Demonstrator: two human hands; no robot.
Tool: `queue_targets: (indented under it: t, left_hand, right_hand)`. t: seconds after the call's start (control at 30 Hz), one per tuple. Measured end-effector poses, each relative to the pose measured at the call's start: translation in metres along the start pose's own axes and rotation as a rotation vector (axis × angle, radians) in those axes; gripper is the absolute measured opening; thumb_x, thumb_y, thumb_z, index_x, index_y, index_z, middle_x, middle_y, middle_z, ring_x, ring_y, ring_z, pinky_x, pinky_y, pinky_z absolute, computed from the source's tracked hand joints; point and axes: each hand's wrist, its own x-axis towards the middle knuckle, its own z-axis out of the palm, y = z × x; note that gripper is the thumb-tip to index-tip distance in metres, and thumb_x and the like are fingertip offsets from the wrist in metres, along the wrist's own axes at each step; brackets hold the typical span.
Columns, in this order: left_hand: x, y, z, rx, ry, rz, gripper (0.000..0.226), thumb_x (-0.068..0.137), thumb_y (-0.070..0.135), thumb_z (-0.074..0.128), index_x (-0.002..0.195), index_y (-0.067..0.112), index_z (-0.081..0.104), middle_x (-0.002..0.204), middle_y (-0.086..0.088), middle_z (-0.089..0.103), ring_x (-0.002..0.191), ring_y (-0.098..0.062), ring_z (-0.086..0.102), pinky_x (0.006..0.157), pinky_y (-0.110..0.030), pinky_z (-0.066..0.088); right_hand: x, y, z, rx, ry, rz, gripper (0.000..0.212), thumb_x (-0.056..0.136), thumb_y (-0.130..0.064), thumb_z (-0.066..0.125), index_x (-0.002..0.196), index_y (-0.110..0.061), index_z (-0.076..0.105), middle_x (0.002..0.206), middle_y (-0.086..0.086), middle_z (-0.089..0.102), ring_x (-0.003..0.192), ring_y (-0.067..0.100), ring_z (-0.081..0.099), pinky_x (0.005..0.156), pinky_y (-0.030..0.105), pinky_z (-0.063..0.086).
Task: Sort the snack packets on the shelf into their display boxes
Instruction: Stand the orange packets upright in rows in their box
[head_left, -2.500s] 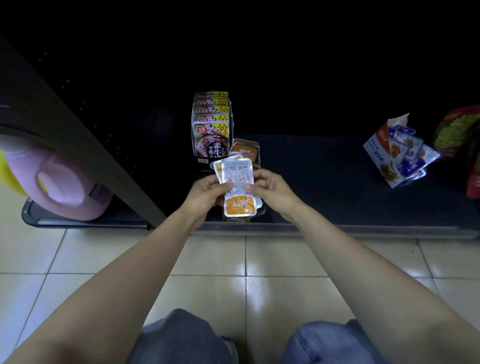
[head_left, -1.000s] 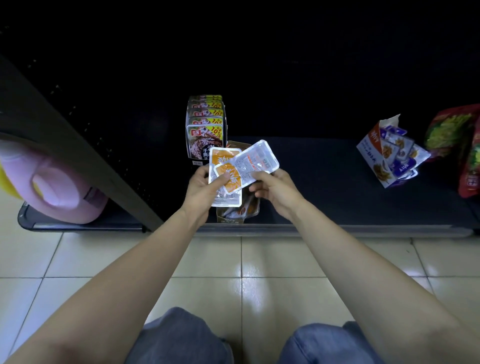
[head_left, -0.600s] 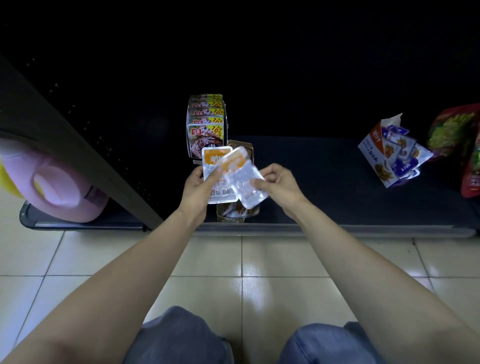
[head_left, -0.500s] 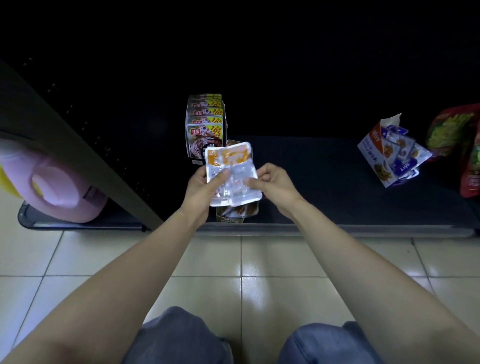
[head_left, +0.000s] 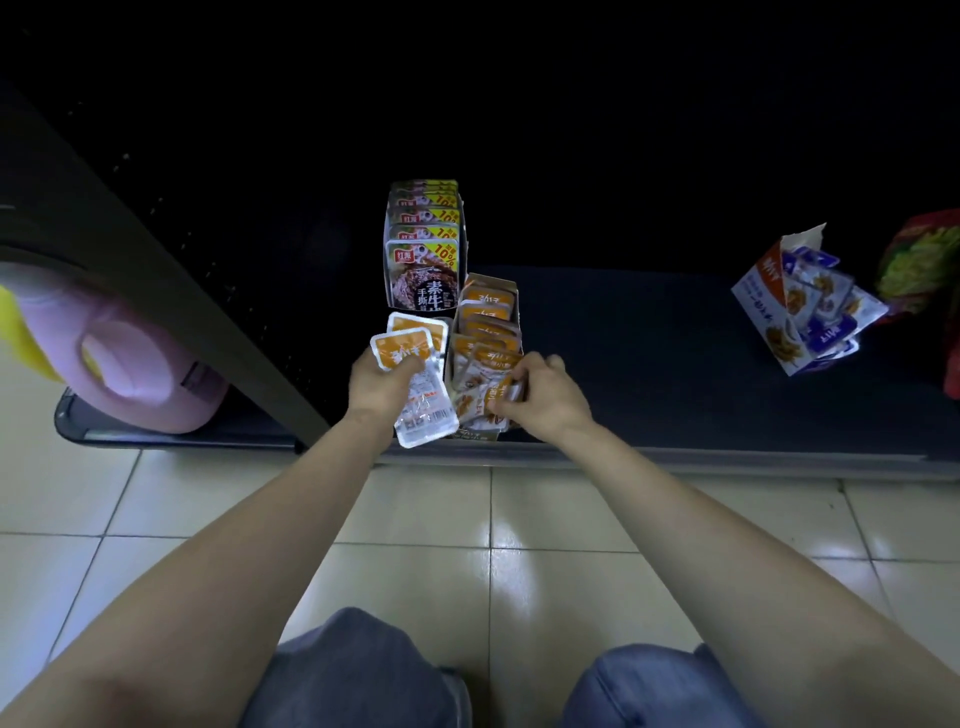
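Observation:
My left hand grips a small stack of orange-and-clear snack packets, held just left of a narrow brown display box at the front of the dark bottom shelf. That box holds several more orange packets standing in a row. My right hand reaches into the box's near end, its fingers pinching an orange packet there. Behind, a row of upright dark packets with yellow 10% labels stands in its own box.
A tilted white-and-orange display box with blue packets sits at the right of the shelf, beside red-and-green bags. A pink detergent jug stands left of a dark shelf post. Tiled floor lies below.
My right hand let go of the packet it was turning over the stack and dropped to the box's front end. My left hand keeps the stack, now lower and to the left.

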Motion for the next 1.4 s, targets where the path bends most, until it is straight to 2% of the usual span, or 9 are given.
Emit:
queue_targets:
  t: [0.2, 0.37, 0.57, 0.63, 0.8, 1.0, 1.13, 1.23, 1.4]
  left_hand:
    - [-0.006, -0.003, -0.006, 0.107, -0.053, -0.012, 0.008, 0.094, 0.009, 0.06, 0.101, 0.013, 0.06, 0.078, 0.004, 0.06, 0.066, -0.009, 0.056, 0.05, -0.017, 0.042]
    - [-0.01, -0.003, -0.001, 0.061, -0.068, -0.035, 0.008, 0.094, 0.009, 0.062, 0.1, 0.014, 0.059, 0.079, 0.006, 0.06, 0.068, -0.01, 0.059, 0.044, -0.014, 0.044]
    - [-0.006, -0.007, -0.001, 0.026, -0.095, -0.114, 0.007, 0.092, 0.01, 0.065, 0.09, 0.016, 0.061, 0.082, -0.003, 0.067, 0.071, -0.021, 0.066, 0.063, -0.028, 0.052]
    - [-0.006, -0.008, 0.0, 0.033, -0.102, -0.104, 0.007, 0.092, 0.009, 0.064, 0.092, 0.015, 0.061, 0.082, -0.002, 0.066, 0.072, -0.021, 0.066, 0.062, -0.027, 0.051]
    - [-0.007, -0.008, 0.001, 0.052, -0.101, -0.095, 0.009, 0.092, 0.012, 0.066, 0.099, 0.014, 0.06, 0.082, -0.002, 0.066, 0.075, -0.023, 0.065, 0.062, -0.029, 0.05]
    - [-0.007, -0.006, 0.0, 0.032, -0.19, -0.063, 0.006, 0.093, 0.013, 0.065, 0.099, 0.015, 0.063, 0.093, -0.007, 0.07, 0.082, -0.023, 0.068, 0.077, -0.035, 0.053]
    - [-0.007, -0.006, -0.002, 0.034, -0.266, -0.004, 0.011, 0.09, 0.018, 0.07, 0.101, 0.016, 0.067, 0.095, -0.001, 0.071, 0.085, -0.015, 0.067, 0.079, -0.032, 0.053]
    - [-0.008, -0.006, 0.001, 0.061, -0.295, -0.009, 0.025, 0.088, 0.024, 0.072, 0.111, 0.013, 0.067, 0.109, -0.003, 0.071, 0.1, -0.019, 0.066, 0.092, -0.036, 0.052]
    - [-0.012, -0.004, 0.007, 0.041, -0.37, -0.09, 0.025, 0.09, 0.028, 0.071, 0.112, 0.018, 0.065, 0.112, -0.005, 0.072, 0.104, -0.025, 0.068, 0.096, -0.052, 0.052]
  right_hand:
    - [0.007, 0.009, 0.004, 0.105, 0.131, -0.039, 0.031, 0.081, -0.017, 0.075, 0.107, -0.014, 0.058, 0.111, 0.002, 0.039, 0.101, 0.021, 0.055, 0.087, 0.036, 0.052]
    - [0.003, 0.01, 0.013, 0.003, 0.124, -0.005, 0.054, 0.074, -0.038, 0.081, 0.115, -0.016, 0.054, 0.119, 0.003, 0.035, 0.105, 0.018, 0.046, 0.084, 0.036, 0.051]
    - [0.007, 0.012, 0.008, 0.224, 0.243, -0.058, 0.013, 0.081, -0.018, 0.077, 0.083, -0.012, 0.065, 0.111, 0.0, 0.038, 0.11, 0.016, 0.045, 0.092, 0.027, 0.045]
    - [0.009, 0.014, 0.004, 0.312, 0.261, -0.086, 0.005, 0.085, -0.016, 0.073, 0.085, -0.013, 0.069, 0.107, 0.0, 0.043, 0.105, 0.016, 0.049, 0.092, 0.027, 0.046]
    - [0.012, 0.019, -0.006, 0.441, 0.352, -0.077, 0.014, 0.092, -0.013, 0.064, 0.101, -0.012, 0.075, 0.101, 0.004, 0.063, 0.088, 0.015, 0.06, 0.082, 0.028, 0.05]
    - [0.01, 0.022, -0.028, 0.713, 0.438, 0.004, 0.014, 0.09, -0.008, 0.053, 0.081, -0.014, 0.062, 0.079, 0.003, 0.066, 0.072, 0.013, 0.06, 0.066, 0.027, 0.048]
    - [0.002, 0.015, -0.031, 0.774, 0.171, 0.038, 0.02, 0.095, -0.006, 0.052, 0.078, -0.014, 0.059, 0.066, 0.001, 0.057, 0.05, 0.004, 0.049, 0.043, 0.013, 0.035]
    - [-0.002, 0.011, -0.027, 0.764, -0.045, 0.024, 0.013, 0.097, -0.01, 0.055, 0.086, -0.013, 0.061, 0.067, 0.008, 0.056, 0.043, 0.006, 0.039, 0.04, 0.016, 0.028]
    - [0.001, 0.007, -0.025, 0.742, -0.015, 0.018, 0.012, 0.097, -0.018, 0.059, 0.097, -0.007, 0.063, 0.067, 0.007, 0.061, 0.047, 0.01, 0.045, 0.042, 0.02, 0.037]
